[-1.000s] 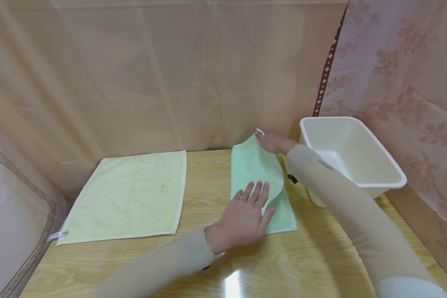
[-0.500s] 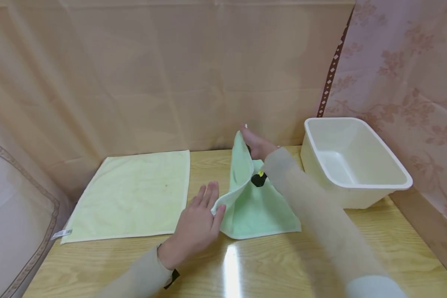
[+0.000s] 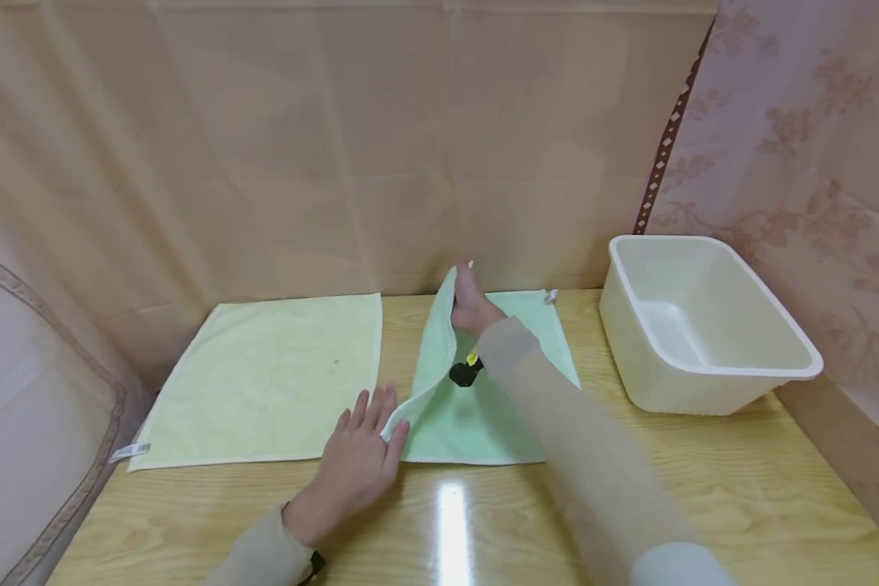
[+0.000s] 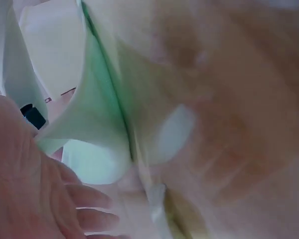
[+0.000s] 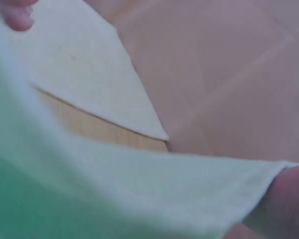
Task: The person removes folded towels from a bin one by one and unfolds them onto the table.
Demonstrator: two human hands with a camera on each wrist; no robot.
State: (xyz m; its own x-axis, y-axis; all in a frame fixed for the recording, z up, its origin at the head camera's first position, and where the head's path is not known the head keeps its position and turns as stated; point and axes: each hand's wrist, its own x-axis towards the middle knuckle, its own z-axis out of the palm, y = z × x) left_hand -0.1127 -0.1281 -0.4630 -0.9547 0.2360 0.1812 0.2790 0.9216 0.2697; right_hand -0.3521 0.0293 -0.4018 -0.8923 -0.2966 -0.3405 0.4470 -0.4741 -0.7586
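Note:
A mint green towel (image 3: 469,431) lies on the table with its left side lifted. My right hand (image 3: 472,301) pinches the far left corner, raised above the tabletop; in the right wrist view the thumb (image 5: 291,201) presses on that corner. Nearer to me, my left hand (image 3: 359,456) holds the near left corner between thumb and fingers, its other fingers nearly straight. The lifted edge sags between both hands. To the left a pale yellow-green towel (image 3: 264,382) lies flat, with the left fingertips close to its near right corner.
A cream plastic basin (image 3: 710,325) stands at the right, against the curtains. A beige curtain (image 3: 381,146) hangs along the table's back edge. The wooden table (image 3: 527,521) shows a bright reflection in front. A small white tag (image 3: 551,296) sticks out at the green towel's far right corner.
Both hands have moved left, drawing the lifted side of the green towel with them. Its folded-over layer has opened out, and the far right corner with the tag has come into view.

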